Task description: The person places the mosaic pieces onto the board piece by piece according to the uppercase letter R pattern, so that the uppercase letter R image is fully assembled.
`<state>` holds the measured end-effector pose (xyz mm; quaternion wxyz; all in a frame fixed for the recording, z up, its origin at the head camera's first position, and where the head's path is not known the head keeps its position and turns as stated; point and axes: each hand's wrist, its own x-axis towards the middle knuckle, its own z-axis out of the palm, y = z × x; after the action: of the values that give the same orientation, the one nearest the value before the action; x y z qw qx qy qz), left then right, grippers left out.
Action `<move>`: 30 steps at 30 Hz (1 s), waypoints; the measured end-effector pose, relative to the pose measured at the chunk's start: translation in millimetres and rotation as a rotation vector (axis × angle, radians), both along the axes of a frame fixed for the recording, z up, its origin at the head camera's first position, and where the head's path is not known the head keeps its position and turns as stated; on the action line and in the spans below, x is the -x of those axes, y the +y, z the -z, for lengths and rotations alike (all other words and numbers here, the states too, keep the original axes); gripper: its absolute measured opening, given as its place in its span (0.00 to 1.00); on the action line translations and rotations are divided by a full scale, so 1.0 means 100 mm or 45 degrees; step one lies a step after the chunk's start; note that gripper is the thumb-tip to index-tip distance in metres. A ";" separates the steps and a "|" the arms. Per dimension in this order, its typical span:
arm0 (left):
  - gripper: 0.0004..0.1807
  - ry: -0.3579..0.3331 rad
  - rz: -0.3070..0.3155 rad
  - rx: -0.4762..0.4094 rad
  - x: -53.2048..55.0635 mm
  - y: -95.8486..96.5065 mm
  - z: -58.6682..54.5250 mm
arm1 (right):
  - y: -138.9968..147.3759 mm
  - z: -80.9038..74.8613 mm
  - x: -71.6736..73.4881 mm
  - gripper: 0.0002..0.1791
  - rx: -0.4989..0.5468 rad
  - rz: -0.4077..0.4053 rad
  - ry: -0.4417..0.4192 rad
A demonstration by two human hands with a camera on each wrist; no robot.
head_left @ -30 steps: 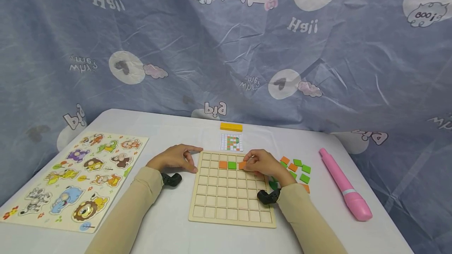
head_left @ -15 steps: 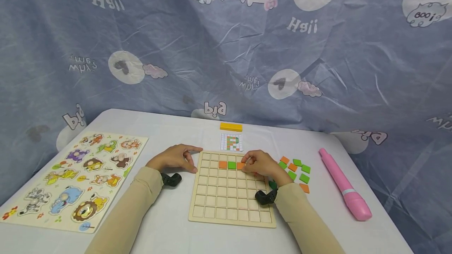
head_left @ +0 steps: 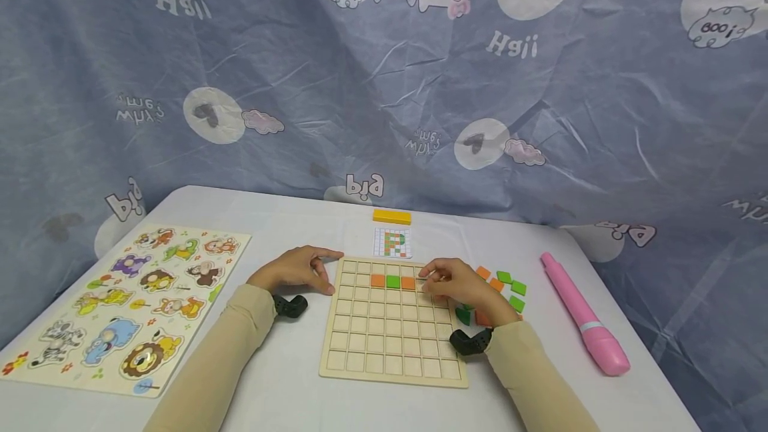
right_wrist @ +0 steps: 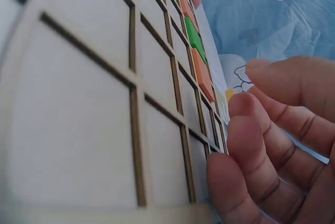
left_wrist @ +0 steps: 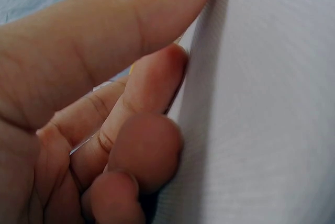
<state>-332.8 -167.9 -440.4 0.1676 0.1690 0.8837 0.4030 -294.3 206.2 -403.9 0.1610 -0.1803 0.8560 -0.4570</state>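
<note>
A wooden grid board [head_left: 385, 343] lies flat on the white table. Three square tiles fill neighbouring cells in its second row: an orange tile [head_left: 377, 281], a green tile [head_left: 393, 282] and another orange tile [head_left: 408, 283]. My left hand [head_left: 295, 268] touches the board's left side, index fingertip at the far corner and thumb lower down; the wrist view shows its other fingers loosely curled. My right hand [head_left: 459, 283] hovers over the board's right part, just right of the tiles. Its fingers are relaxed, and nothing shows between them in the right wrist view [right_wrist: 272, 135].
Several loose orange and green tiles [head_left: 518, 287] lie right of the board, partly behind the right hand. A pattern card [head_left: 393, 243] and a yellow block [head_left: 392, 217] are beyond it. An animal puzzle board [head_left: 141, 301] is left; a pink microphone-shaped object [head_left: 579, 305] is right.
My right hand slid the second orange tile left into the cell beside the green one, let it go and moved off to the right. My left hand has stayed put.
</note>
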 end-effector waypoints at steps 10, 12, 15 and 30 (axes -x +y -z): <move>0.50 -0.013 -0.009 -0.017 -0.02 -0.01 0.00 | 0.36 0.00 -0.23 0.17 0.067 -0.003 0.014; 0.50 -0.006 -0.006 -0.011 -0.02 -0.01 0.00 | 0.45 -0.01 -0.28 0.18 0.099 0.014 -0.003; 0.49 0.003 0.005 0.000 -0.01 -0.01 0.00 | 0.57 -0.01 -0.34 0.19 0.131 0.033 -0.028; 0.50 -0.009 0.011 -0.027 0.00 -0.01 0.00 | 0.78 0.03 -0.39 0.22 0.175 0.062 -0.076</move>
<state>-332.5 -169.3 -440.9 0.1707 0.1733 0.8781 0.4120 -255.1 284.6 -406.4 0.1625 -0.1564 0.8216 -0.5235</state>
